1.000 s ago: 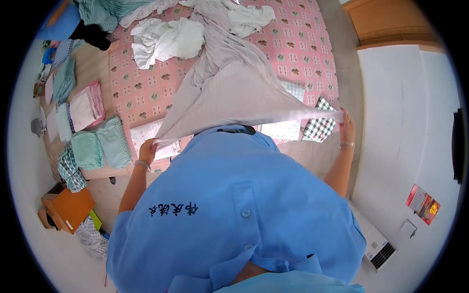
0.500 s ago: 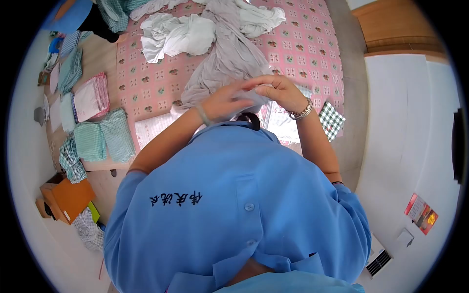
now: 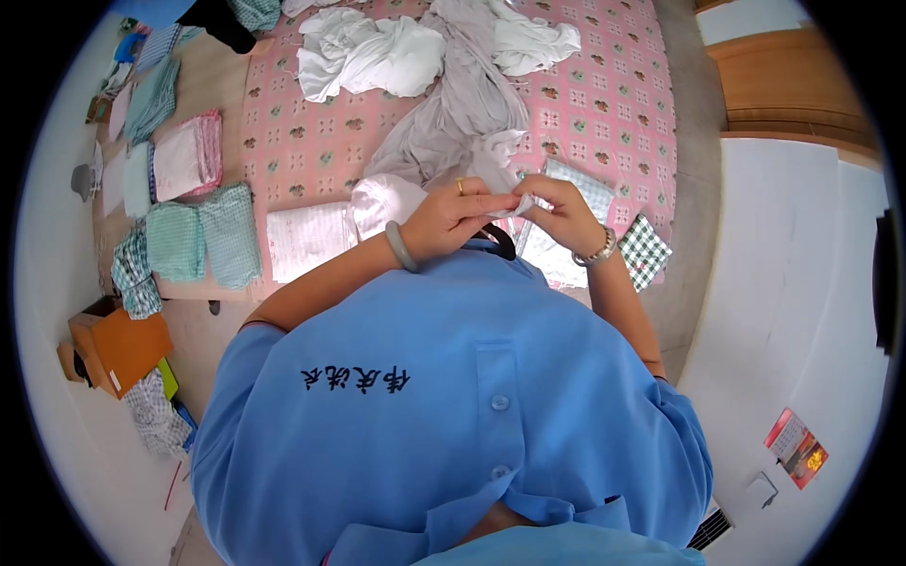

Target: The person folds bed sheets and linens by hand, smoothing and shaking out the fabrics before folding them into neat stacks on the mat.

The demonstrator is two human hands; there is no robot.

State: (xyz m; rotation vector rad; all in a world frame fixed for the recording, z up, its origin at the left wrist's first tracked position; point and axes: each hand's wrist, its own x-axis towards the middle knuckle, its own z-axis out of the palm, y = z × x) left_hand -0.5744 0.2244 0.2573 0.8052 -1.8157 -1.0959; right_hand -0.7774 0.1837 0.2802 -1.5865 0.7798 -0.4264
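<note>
Maybe the wrinkly grey sheet point(image 3: 462, 104), lying at twelve o'clock from the left hand point(image 3: 442, 217) and right hand point(image 3: 568, 217) that both pinch its edge, slips free if its far end snags on the crumpled white cloth point(image 3: 377, 58) at eleven o'clock.

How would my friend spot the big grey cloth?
Find the wide pink patterned cover. A long crumpled cloth trails down its middle to the left hand and right hand, which pinch its end. It's grey, while the left heap and right heap beside its far part are white.
</note>
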